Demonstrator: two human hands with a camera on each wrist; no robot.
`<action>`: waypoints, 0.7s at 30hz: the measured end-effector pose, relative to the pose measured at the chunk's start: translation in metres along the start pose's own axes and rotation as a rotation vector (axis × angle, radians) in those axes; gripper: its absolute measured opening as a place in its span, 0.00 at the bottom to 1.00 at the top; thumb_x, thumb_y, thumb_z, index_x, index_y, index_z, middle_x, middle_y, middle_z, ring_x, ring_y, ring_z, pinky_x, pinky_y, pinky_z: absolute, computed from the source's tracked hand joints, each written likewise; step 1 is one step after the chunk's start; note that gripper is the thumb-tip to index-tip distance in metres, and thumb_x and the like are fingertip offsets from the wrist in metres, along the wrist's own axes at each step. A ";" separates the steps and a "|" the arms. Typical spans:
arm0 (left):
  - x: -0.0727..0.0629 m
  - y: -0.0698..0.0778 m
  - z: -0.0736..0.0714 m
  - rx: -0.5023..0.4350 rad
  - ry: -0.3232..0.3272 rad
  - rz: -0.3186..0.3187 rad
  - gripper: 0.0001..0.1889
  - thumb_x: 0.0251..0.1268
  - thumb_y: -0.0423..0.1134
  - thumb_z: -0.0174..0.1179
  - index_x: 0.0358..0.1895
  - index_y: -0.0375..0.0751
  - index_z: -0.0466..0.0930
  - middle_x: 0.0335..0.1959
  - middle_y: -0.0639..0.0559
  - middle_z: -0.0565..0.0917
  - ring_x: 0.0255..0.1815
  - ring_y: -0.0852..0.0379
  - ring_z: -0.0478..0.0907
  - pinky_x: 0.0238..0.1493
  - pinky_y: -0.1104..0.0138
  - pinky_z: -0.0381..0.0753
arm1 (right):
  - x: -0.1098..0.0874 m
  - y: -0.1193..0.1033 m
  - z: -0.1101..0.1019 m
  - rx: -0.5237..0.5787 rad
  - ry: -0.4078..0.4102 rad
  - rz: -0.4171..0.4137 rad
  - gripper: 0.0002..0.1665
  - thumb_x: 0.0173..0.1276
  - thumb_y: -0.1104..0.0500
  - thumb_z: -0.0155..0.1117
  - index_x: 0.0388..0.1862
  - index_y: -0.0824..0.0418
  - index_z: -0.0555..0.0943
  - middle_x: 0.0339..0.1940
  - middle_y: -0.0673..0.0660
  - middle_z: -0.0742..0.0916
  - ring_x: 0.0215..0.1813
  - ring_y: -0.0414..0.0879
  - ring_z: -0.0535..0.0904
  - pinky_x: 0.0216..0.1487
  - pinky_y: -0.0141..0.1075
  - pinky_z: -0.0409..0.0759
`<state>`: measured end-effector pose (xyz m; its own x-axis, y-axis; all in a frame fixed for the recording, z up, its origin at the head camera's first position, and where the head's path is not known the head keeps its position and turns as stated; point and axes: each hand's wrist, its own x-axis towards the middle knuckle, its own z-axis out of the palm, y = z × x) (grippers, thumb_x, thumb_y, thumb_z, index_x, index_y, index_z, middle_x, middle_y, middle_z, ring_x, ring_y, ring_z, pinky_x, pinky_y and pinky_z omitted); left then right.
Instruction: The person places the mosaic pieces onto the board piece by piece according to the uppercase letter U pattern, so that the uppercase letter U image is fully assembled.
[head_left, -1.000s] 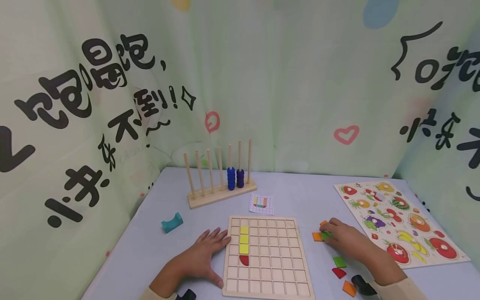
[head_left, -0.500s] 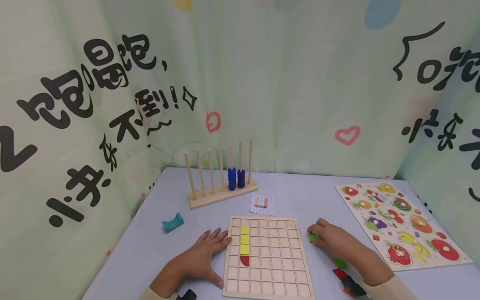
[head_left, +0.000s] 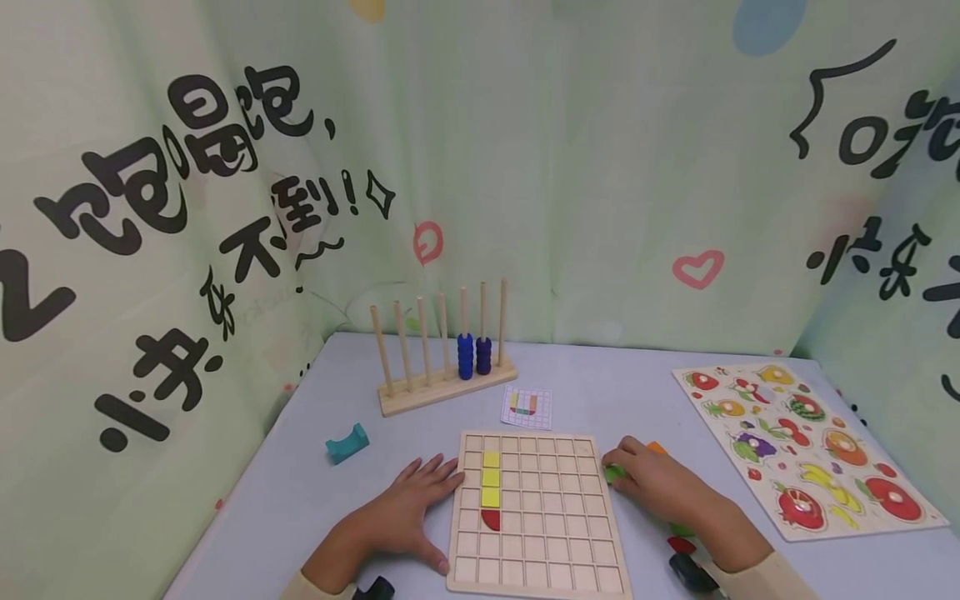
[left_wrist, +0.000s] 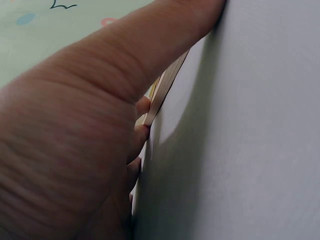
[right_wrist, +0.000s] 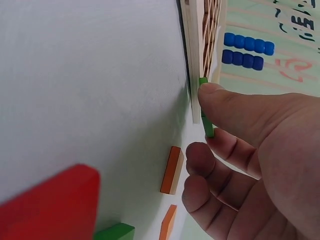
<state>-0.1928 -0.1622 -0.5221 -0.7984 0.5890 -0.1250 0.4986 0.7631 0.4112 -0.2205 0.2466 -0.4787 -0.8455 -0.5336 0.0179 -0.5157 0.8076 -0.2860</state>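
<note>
A wooden grid board (head_left: 555, 546) lies on the table. Three yellow square tiles (head_left: 491, 477) form a column on it, with a red round-edged tile (head_left: 491, 520) directly below. My left hand (head_left: 397, 521) rests at the board's left side, fingers spread; in the left wrist view, fingertips (left_wrist: 142, 135) meet the board's edge. Over at the right edge, my right hand (head_left: 663, 479) pinches a green tile (right_wrist: 206, 122) between thumb and finger. The thumb covers part of that tile in the right wrist view. The other fingers curl loosely beneath.
Loose orange tiles (right_wrist: 172, 170), a green tile (head_left: 681, 530) and a red tile (head_left: 681, 546) lie around the right forearm. Behind the board are a small pattern card (head_left: 527, 407) and a peg stand (head_left: 446, 390) with blue beads. A teal block (head_left: 347, 443) sits left; a fruit puzzle (head_left: 810, 450) lies right.
My right hand has picked the green tile from beside the orange ones and carried it left to the board's right edge. The left hand stays in place.
</note>
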 end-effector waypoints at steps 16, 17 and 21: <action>-0.001 0.003 -0.002 0.007 -0.002 -0.009 0.65 0.28 0.81 0.64 0.77 0.57 0.55 0.78 0.59 0.51 0.79 0.52 0.38 0.73 0.46 0.36 | 0.006 -0.018 0.000 0.016 0.005 -0.012 0.16 0.66 0.56 0.68 0.52 0.54 0.82 0.42 0.43 0.75 0.33 0.34 0.70 0.36 0.32 0.76; -0.001 0.003 -0.001 0.008 -0.003 -0.010 0.65 0.28 0.81 0.64 0.77 0.57 0.55 0.78 0.59 0.51 0.79 0.52 0.38 0.73 0.46 0.36 | 0.006 -0.020 0.000 0.021 0.001 -0.014 0.16 0.65 0.56 0.68 0.52 0.54 0.82 0.42 0.43 0.75 0.33 0.35 0.70 0.35 0.32 0.75; -0.001 0.003 -0.002 0.009 -0.004 -0.012 0.64 0.28 0.80 0.64 0.77 0.57 0.55 0.78 0.59 0.51 0.79 0.52 0.38 0.73 0.46 0.36 | 0.009 -0.028 0.004 0.039 -0.023 0.012 0.16 0.65 0.55 0.68 0.52 0.53 0.82 0.42 0.42 0.74 0.33 0.35 0.69 0.35 0.32 0.74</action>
<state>-0.1911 -0.1604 -0.5192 -0.8031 0.5809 -0.1331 0.4922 0.7725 0.4012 -0.2134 0.2186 -0.4743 -0.8480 -0.5299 -0.0080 -0.4993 0.8040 -0.3229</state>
